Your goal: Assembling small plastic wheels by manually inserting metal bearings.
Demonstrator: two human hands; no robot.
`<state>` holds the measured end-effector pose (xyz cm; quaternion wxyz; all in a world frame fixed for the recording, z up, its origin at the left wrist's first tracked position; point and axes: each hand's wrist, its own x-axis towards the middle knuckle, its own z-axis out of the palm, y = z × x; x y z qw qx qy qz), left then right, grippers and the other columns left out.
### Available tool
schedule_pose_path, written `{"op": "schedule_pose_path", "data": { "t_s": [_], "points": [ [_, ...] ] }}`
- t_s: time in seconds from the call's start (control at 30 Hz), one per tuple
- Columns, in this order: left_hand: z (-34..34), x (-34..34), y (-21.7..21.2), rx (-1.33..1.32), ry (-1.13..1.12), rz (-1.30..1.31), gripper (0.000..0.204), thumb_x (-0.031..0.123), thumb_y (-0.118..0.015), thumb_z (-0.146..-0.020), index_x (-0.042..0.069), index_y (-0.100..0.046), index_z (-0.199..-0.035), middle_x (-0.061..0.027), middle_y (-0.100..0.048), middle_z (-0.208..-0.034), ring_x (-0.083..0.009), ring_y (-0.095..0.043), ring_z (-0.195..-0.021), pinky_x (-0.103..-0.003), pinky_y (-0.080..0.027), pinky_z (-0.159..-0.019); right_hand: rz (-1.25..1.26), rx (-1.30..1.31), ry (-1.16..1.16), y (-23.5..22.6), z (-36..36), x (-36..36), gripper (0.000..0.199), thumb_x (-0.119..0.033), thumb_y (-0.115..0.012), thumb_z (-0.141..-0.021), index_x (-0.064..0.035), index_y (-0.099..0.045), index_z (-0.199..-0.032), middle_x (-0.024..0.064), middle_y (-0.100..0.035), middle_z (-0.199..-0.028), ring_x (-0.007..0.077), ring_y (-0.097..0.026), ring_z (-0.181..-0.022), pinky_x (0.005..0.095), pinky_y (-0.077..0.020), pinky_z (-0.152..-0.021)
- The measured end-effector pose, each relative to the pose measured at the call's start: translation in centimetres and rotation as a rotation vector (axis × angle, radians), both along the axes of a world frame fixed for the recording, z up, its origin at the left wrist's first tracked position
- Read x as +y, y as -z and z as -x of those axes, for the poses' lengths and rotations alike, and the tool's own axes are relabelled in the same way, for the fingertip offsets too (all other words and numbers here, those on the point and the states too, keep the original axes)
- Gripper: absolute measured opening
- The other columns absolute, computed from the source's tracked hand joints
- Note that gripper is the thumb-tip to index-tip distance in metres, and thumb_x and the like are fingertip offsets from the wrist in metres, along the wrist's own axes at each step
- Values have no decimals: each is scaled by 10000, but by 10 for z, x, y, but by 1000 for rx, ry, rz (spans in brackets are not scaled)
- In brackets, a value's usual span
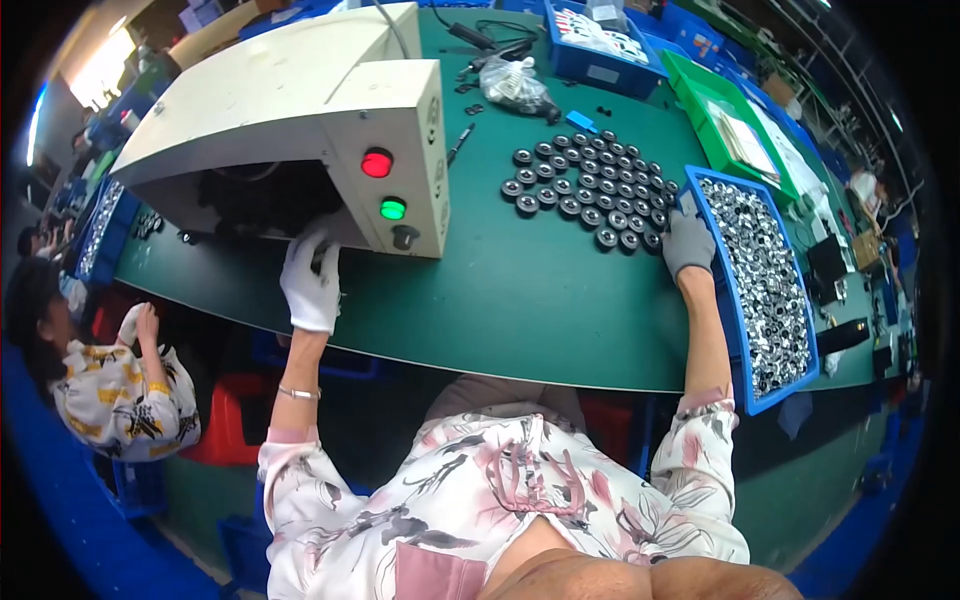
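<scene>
My left hand (312,282), in a white glove, is at the lower front edge of a cream-coloured machine (390,100), by its dark opening. The fingers are closed, with a small dark thing among them that I cannot make out. On the green table (540,320), several black round parts with metallic centres (590,185) stand grouped in rows. My right hand (690,243), in a grey glove, is at the right edge of this group, against a blue tray (738,355). Its fingers reach forward, apart from the thumb. The tray is full of small shiny metal parts (755,280).
The machine's front has a red light (377,162), a green light (393,208) and a black knob (405,237). Farther back are a plastic bag (515,85), a blue bin (605,60) and a green tray (725,125). A co-worker (120,390) sits at left, near a red stool (230,420).
</scene>
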<state>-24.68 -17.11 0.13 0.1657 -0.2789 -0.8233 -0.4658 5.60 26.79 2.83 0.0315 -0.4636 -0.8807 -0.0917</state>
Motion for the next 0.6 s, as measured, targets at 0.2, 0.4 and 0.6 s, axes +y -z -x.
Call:
{"op": "schedule_pose_path", "data": {
  "t_s": [0.2,0.4,0.6],
  "points": [
    [73,32,2,502,30,270,323,99,-678,-864,35,-646,-1179,-208,-631,-1206,-442,-600,-1069,-484,-507,-917,-14,50,-22,11,-12,-2,245,-250,-690,-905,-57,-660,-1053,160,-655,-1140,355,-625,-1103,475,-544,-882],
    [144,68,21,315,262,310,453,214,-663,-902,53,-584,-1318,-178,-584,-1361,-346,-556,-1246,-401,-442,-1074,-112,198,-153,10,-21,-24,226,-270,-676,-903,-67,-678,-1003,113,-636,-1110,327,-607,-1052,450,-533,-868],
    [129,93,8,101,336,1125,548,213,-406,-1043,69,-296,-1561,-152,-296,-1623,-291,-255,-1515,-449,-210,-1243,-123,349,-237,-39,-81,-70,231,-188,-699,-871,-69,-679,-1068,91,-650,-1079,327,-601,-1062,446,-498,-885]
  ]
}}
